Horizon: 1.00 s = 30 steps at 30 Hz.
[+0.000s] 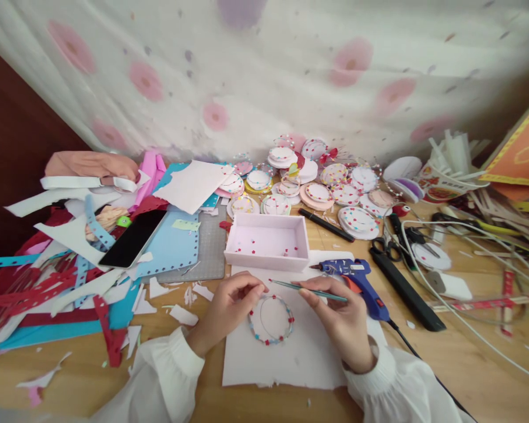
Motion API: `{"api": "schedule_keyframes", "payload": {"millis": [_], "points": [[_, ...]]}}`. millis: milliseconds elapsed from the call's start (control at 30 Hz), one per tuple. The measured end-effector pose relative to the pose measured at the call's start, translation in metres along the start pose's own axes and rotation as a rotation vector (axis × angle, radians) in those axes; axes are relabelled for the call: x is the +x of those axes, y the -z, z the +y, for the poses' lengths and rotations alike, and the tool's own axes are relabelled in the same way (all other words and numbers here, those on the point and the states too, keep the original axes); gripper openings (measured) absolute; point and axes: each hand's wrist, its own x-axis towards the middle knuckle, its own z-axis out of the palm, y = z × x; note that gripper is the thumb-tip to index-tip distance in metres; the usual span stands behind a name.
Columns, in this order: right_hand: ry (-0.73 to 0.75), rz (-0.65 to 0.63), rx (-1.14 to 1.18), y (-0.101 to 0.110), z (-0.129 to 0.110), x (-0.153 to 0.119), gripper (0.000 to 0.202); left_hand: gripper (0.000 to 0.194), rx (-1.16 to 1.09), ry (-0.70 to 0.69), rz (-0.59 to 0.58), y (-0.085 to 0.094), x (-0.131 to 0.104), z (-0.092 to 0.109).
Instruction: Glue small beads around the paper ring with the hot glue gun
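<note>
My right hand (pixel 338 314) is closed around teal tweezers (pixel 321 292), which point left. At their tip is a tiny red piece, too small to name. My left hand (pixel 233 305) has thumb and fingertips pinched together just left of that tip; what they hold, if anything, is hidden. Below the hands, a ring of beaded wire (pixel 267 343) with red, blue and white beads lies on a white sheet (pixel 304 370). My left fingers overlap its upper left edge. Beyond them stands a pale pink open box (pixel 264 261) with a few small red pieces inside.
A blue glue gun (pixel 355 271) lies right of the box, its cord running toward the front. Many beaded rings on round cards (pixel 357 222) fill the back. Scissors (pixel 385 249) and a white cable (pixel 458 332) lie right. Paper scraps (pixel 81 282) and a phone (pixel 134 238) crowd the left.
</note>
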Motion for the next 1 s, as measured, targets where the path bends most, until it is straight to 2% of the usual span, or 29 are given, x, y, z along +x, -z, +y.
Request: {"api": "schedule_keyframes", "payload": {"millis": [33,100,200,300,400,533,600,667,700,733,800,833,900,1000], "points": [[0.07,0.022,-0.021,0.001,-0.001,0.0,0.002,0.025,-0.016,-0.009,-0.002,0.001,0.0,0.001],[0.253,0.026,-0.103,0.002,-0.006,0.001,0.012,0.03,-0.066,-0.04,-0.009,0.003,0.0,0.004],[0.572,-0.105,-0.341,-0.001,-0.018,0.005,0.025,0.04,-0.202,-0.053,-0.033,0.005,0.0,0.004],[0.818,-0.26,-0.588,-0.014,-0.03,0.01,0.027,0.042,-0.409,0.085,0.018,0.003,0.0,-0.004],[0.894,-0.324,-0.668,-0.033,-0.038,0.013,0.031,0.031,-0.6,0.252,0.139,-0.001,0.002,-0.013],[0.805,-0.412,-0.653,-0.046,-0.05,0.014,0.029,0.023,-0.703,0.267,0.159,-0.002,0.005,-0.008],[0.743,-0.511,-0.551,-0.038,-0.055,0.014,0.026,0.024,-0.651,0.243,0.134,0.001,0.006,0.001],[0.663,-0.52,-0.419,-0.02,-0.053,0.01,0.028,0.024,-0.562,0.232,0.123,0.003,0.007,0.009],[0.618,-0.424,-0.405,-0.008,-0.047,0.007,0.031,0.023,-0.514,0.235,0.119,0.005,0.007,0.012],[0.566,-0.275,-0.447,0.003,-0.039,0.004,0.031,0.022,-0.467,0.246,0.108,0.005,0.007,0.014],[0.418,0.031,-0.631,0.025,-0.017,-0.005,0.023,0.022,-0.392,0.261,0.065,0.006,0.006,0.012],[0.347,0.13,-0.753,0.034,-0.005,-0.01,0.024,0.022,-0.369,0.254,0.03,0.005,0.006,0.01],[0.167,0.247,-1.035,0.046,0.017,-0.018,0.047,0.021,-0.352,0.202,-0.058,0.004,0.005,0.005],[-0.022,0.239,-1.263,0.053,0.037,-0.024,0.068,0.019,-0.322,0.103,-0.181,0.003,0.003,0.0]]}}
